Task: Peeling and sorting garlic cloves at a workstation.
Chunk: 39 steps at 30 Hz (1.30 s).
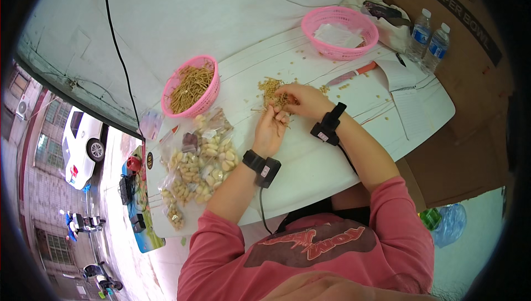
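Observation:
On the white table (pixel 298 172) lies a small heap of yellowish dried plant pieces (pixel 269 87), with thin stems among them. My left hand (pixel 270 128) holds a few thin dried stems (pixel 286 121) between its fingers, at the near side of the heap. Over the heap's right part, my right hand (pixel 305 99) has its fingers bent among the stems; what lies under them is hidden. Both wrists wear black strapped devices with cables. A pink plastic basket (pixel 215 87) full of dried stems stands to the left, beyond the bags.
Clear plastic bags of pale bulb-like pieces (pixel 211 149) lie at left. At the back right stand another pink basket (pixel 309 37) with white packets, and two water bottles (pixel 435 48). A red-handled knife (pixel 352 72) and a spiral notebook (pixel 408 102) lie at right, near scattered bits.

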Tool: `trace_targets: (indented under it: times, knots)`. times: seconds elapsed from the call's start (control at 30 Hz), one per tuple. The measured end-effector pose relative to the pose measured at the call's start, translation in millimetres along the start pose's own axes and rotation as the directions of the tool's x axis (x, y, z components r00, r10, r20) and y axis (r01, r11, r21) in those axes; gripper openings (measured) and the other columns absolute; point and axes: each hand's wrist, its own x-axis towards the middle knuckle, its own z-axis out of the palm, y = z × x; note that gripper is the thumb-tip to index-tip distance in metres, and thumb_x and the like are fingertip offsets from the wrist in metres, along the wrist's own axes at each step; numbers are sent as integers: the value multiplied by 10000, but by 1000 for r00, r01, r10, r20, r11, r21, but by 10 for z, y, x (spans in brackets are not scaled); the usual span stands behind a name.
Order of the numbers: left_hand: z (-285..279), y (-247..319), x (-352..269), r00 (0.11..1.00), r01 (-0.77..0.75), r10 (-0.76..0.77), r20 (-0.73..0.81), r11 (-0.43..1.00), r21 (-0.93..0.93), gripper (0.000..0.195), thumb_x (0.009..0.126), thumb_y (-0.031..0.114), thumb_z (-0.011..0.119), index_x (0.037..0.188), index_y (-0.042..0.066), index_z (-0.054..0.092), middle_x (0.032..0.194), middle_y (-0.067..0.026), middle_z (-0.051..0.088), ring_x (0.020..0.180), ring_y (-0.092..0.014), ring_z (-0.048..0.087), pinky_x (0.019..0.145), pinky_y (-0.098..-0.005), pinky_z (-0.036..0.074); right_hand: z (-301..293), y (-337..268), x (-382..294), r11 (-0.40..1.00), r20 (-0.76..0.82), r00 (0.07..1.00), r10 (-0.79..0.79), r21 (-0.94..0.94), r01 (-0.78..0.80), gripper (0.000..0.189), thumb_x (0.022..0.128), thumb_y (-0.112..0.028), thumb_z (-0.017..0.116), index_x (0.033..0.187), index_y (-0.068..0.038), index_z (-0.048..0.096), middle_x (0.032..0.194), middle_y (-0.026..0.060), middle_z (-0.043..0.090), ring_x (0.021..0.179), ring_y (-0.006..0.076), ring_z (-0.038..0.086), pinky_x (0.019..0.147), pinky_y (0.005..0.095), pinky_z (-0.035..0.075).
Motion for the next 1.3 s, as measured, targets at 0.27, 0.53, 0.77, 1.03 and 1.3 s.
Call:
trace_targets:
  times: [0.27, 0.53, 0.77, 1.03, 1.3]
  knots:
    - [-10, 26, 3, 1000, -25, 24, -7, 998, -59, 194, 990, 202, 391, 1136, 94, 460, 881, 9, 463, 776, -97, 437, 752, -240, 402, -88, -83, 59, 989, -207, 977, 59, 143, -30, 128, 786, -134, 615, 878, -54, 656, 758, 73, 591, 698, 211, 560, 643, 315, 454]
    - [342, 55, -48, 987, 132, -129, -98, 991, 19, 350, 995, 302, 351, 1250, 72, 416, 1041, -30, 513, 1022, -158, 500, 989, -308, 371, 8, -191, 33, 972, -169, 962, -215, 63, 228, 110, 761, -75, 612, 855, -80, 669, 800, 59, 610, 743, 221, 551, 688, 327, 451]
    - [-79, 56, 6, 986, -18, 31, -163, 996, 84, 320, 995, 262, 375, 1244, 69, 430, 911, 5, 508, 821, -99, 486, 826, -246, 422, -59, -135, 109, 885, -54, 884, -463, 21, 465, 182, 750, -36, 595, 908, -90, 667, 864, 61, 617, 811, 232, 566, 757, 360, 445]
    - [-93, 45, 21, 988, 16, -39, -150, 989, -149, 277, 982, 241, 425, 1199, 76, 474, 784, 29, 448, 653, -71, 396, 618, -206, 405, -30, 233, 221, 968, -90, 993, -74, -245, 50, 397, 726, -302, 694, 1069, -110, 638, 1001, 108, 592, 970, 285, 528, 844, 363, 438]
    - [-62, 15, 14, 991, -27, 15, -136, 996, -89, 262, 982, 260, 418, 1149, 71, 488, 822, 10, 483, 758, -107, 498, 754, -253, 473, 136, 248, 429, 985, -69, 997, -21, -174, 8, 171, 764, -150, 661, 905, -56, 684, 802, 78, 638, 751, 207, 595, 717, 338, 473]
